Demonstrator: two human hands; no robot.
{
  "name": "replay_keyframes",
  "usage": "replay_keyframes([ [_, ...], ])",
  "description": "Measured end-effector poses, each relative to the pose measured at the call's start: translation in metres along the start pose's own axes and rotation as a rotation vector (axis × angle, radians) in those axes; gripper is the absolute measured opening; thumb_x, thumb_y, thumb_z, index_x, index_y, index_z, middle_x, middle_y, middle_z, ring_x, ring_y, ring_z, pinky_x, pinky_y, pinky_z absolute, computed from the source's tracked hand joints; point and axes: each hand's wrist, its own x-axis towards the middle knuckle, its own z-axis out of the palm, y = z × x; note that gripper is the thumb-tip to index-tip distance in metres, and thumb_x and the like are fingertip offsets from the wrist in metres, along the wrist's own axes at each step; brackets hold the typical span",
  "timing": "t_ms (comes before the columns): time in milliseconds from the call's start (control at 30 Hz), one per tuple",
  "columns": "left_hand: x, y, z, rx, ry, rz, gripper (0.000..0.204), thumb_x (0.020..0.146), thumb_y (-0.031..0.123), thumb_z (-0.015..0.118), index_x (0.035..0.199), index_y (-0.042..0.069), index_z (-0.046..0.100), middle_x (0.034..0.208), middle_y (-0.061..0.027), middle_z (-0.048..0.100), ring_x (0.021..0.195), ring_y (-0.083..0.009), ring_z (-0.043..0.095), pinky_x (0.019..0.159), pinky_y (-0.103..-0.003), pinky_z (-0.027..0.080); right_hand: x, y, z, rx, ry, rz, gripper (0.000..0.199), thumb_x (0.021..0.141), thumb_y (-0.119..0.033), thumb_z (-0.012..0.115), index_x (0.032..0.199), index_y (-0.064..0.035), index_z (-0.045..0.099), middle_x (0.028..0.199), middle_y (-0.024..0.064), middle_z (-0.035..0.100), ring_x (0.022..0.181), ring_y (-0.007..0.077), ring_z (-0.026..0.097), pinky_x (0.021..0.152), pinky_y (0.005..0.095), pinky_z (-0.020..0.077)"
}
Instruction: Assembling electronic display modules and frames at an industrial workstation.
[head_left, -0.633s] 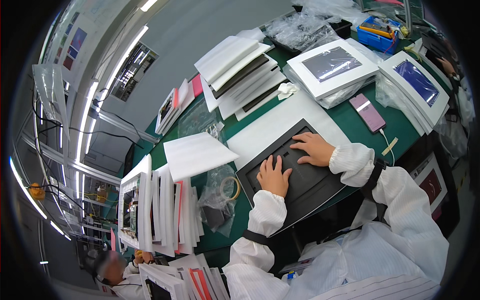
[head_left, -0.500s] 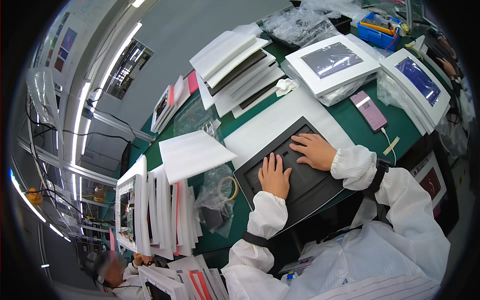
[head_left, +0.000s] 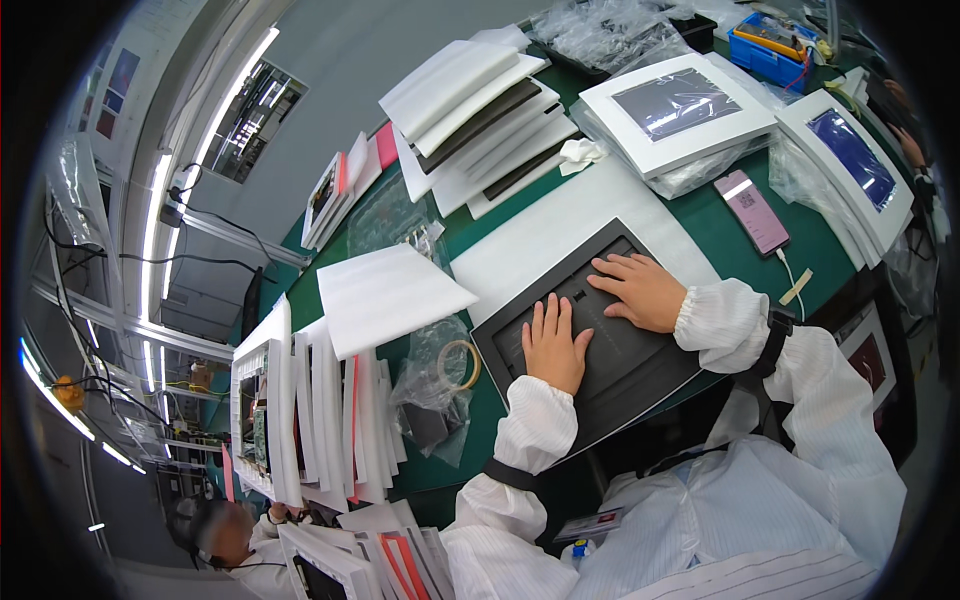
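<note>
A black rectangular panel (head_left: pixel 630 365) with a raised rim and a small slot near its middle lies on the table before me, partly over a white foam sheet (head_left: pixel 545 232). My left hand (head_left: pixel 555 350) rests flat on its left part, fingers spread and pointing away from me. Further right, my right hand (head_left: pixel 642 292) lies palm down on the same panel, its fingers stretched toward the slot. Neither hand grips anything; what is under the palms is hidden. A loose white foam sheet (head_left: pixel 390 297) lies left of the panel.
White-framed screens (head_left: pixel 690 110) in plastic wrap stand at the far right, near a pink phone (head_left: pixel 750 212) on a cable. Stacked foam and panels (head_left: pixel 480 110) rise at the back. A tape roll (head_left: pixel 458 366) lies left, beside upright panels (head_left: pixel 330 410). Another person (head_left: pixel 235 535) sits lower left.
The whole view has shifted a little. Both hands remain on the black panel in nearly the same places, with the right fingers slightly straighter.
</note>
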Motion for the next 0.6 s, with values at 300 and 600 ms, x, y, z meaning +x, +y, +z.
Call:
replay_keyframes([
  [300, -0.105, 0.049, -0.043, -0.294, -0.050, 0.221, 0.043, 0.062, 0.022, 0.079, 0.098, 0.009, 0.061, 0.094, -0.0091, 0.053, 0.090, -0.0273, 0.051, 0.076, -0.035, 0.042, -0.078, 0.002, -0.049, 0.068, 0.019, 0.409, 0.040, 0.083, -0.023, 0.062, 0.114, -0.0026, 0.047, 0.096, 0.0168, 0.057, 0.091, 0.0328, 0.056, 0.076, 0.0397, 0.0464],
  [600, -0.110, 0.038, -0.025, -0.161, 0.099, 0.316, 0.042, 0.062, 0.005, 0.074, 0.102, 0.008, 0.061, 0.086, -0.0069, 0.055, 0.079, -0.0236, 0.054, 0.070, -0.033, 0.043, -0.079, 0.013, -0.051, 0.116, -0.131, 0.441, 0.043, 0.085, -0.033, 0.060, 0.111, 0.0002, 0.050, 0.083, 0.0185, 0.063, 0.076, 0.0370, 0.061, 0.070, 0.0405, 0.0487],
])
